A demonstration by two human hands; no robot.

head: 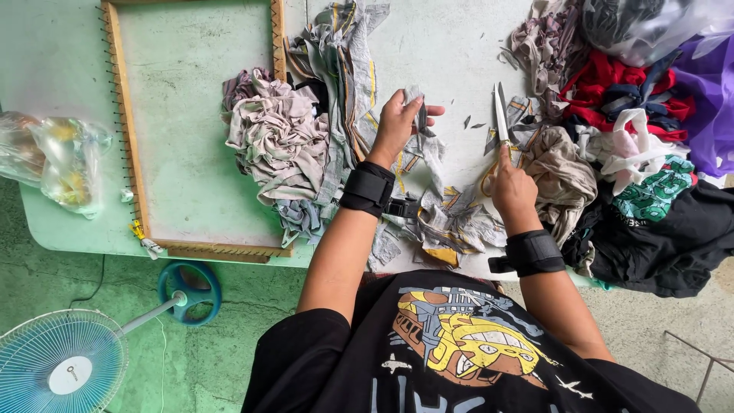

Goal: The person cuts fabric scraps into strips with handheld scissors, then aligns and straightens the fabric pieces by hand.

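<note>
A grey fabric strip point(417, 115) is pinched in the left hand point(397, 122), whose grip is closed on it just above the bench point(451, 53), near the middle of the view. The right hand point(511, 187) holds scissors point(501, 126) by their yellow handles, grip closed around them, blades pointing away from the person and a little apart from the strip. Small dark scraps point(472, 122) lie on the bench between strip and blades. Both wrists wear black bands. Left of the left hand sits a heap of grey and pale cut strips point(283, 145), overlapping a wooden frame point(126, 138) edged with nails. Right of the scissors lies a pile of mixed clothes point(634, 153), red, white, green and black. A plastic bag point(57, 157) rests at the bench's left edge, and a blue fan point(65, 363) stands on the floor below.
</note>
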